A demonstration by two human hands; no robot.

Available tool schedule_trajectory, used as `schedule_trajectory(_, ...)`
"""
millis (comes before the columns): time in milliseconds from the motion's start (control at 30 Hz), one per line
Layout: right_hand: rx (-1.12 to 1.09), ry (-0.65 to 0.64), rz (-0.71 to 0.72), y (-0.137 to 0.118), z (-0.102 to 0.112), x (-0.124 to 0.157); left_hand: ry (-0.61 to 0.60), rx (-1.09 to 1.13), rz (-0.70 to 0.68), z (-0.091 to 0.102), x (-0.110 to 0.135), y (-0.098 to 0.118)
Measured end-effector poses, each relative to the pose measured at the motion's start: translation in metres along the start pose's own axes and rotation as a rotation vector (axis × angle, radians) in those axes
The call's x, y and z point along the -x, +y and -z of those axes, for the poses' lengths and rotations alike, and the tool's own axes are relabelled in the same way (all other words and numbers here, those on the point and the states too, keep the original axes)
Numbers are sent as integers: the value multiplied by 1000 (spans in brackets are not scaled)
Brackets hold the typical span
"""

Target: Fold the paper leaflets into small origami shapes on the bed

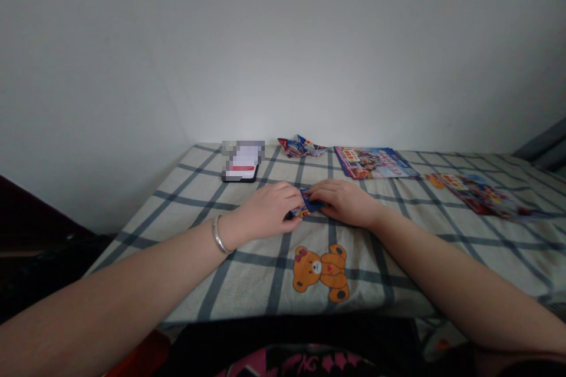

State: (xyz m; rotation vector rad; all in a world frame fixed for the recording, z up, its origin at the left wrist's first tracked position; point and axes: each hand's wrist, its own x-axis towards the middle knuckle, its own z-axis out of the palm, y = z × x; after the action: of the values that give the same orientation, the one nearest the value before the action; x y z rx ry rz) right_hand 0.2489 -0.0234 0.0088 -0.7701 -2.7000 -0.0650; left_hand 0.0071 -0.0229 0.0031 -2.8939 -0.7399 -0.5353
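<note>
Between my hands, low over the checked tablecloth, is a small folded piece of printed paper (311, 202), blue with a colourful patch at its left end. My left hand (275, 207), a silver bangle at its wrist, pinches the left end between thumb and fingers. On the other end, the fingers of my right hand (342, 200) are curled and press on the blue part. Much of the paper is hidden by the fingers. Farther back lies a folded, angular piece of similar printed paper (300, 146).
A phone (242, 160) with a lit screen lies at the back left. Stacked printed sheets (374, 163) lie at the back right, with more colourful sheets (484, 195) farther right. The tablecloth (239, 288) has a printed bear; a white wall (283, 47) stands behind.
</note>
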Motion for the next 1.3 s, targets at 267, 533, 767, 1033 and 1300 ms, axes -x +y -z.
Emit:
schedule_trajectory(267,68,25,-102,6,-2,2,36,45,-56,2,1,-9)
schedule_trajectory(533,131,47,-77,10,-2,4,49,74,-102,-2,2,-15)
schedule_trajectory(767,92,17,-53,8,6,6,32,-27,-55,0,4,-19)
schedule_trajectory(1033,23,-27,-42,1,13,5,7,-67,5,5,3,-14)
schedule_trajectory(1300,-141,-6,-44,4,13,8,21,108,38,1,1,-13)
